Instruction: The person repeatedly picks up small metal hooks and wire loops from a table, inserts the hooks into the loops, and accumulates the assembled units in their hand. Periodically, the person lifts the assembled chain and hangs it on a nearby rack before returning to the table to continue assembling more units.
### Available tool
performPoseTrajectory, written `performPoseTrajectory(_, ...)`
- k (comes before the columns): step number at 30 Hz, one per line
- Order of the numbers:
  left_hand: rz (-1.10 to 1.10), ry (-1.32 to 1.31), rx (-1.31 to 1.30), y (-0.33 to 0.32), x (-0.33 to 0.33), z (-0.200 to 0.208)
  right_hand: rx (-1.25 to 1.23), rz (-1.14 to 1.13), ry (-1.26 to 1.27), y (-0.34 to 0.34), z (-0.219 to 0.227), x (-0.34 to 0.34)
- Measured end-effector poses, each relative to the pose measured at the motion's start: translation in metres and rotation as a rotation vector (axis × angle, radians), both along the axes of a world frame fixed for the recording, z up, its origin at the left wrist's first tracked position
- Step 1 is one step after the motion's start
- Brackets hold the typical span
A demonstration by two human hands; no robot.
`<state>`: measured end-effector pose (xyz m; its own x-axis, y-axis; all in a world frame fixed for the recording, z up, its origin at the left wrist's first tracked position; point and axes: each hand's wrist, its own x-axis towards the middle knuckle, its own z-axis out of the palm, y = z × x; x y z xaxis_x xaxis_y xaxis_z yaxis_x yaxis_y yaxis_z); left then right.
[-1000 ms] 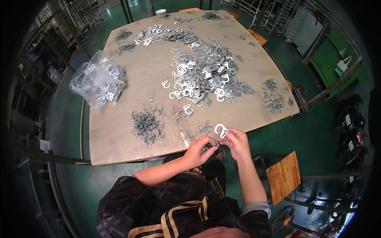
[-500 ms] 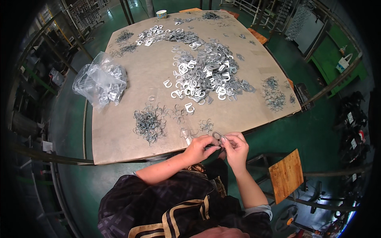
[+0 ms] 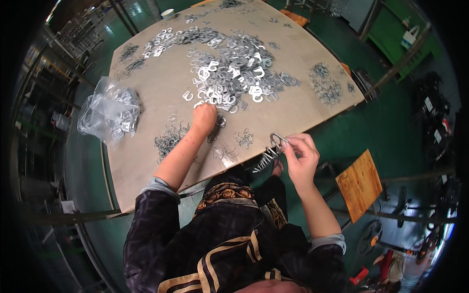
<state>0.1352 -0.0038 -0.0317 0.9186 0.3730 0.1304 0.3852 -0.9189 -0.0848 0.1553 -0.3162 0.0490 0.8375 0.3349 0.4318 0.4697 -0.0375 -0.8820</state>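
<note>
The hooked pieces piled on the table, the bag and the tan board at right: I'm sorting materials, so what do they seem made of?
Hooked pieces: probably metal; smooth grey, some glaring white.
Bag: likely thin plastic; glossy, creased and see-through.
Tan board: apparently wood, perhaps varnished; darker grain streaks show.

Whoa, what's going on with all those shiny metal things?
A person is sorting through metal pieces at a table. Their right hand holds a metal hook by the near edge, with a row of thin metal pieces just below it. Their left hand is at the big pile of hooks; whether it grips one is hidden.
</note>
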Motion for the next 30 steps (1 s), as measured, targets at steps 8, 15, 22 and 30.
performPoseTrajectory(8,0.132,0.099,0.019,0.002,0.019,0.014,0.035,-0.03,0.023,-0.007,-0.001,0.009)
performPoseTrajectory(15,-0.494,-0.654,-0.921,-0.091,-0.018,0.086,0.072,-0.063,0.079,-0.015,-0.013,0.015)
performPoseTrajectory(22,-0.706,-0.631,-0.994,-0.175,-0.017,0.107,0.0,-0.128,-0.058,-0.029,0.005,0.005)
performPoseTrajectory(30,-0.817,-0.699,-1.122,-0.21,0.006,0.102,0.02,-0.263,-0.106,-0.054,0.016,-0.003)
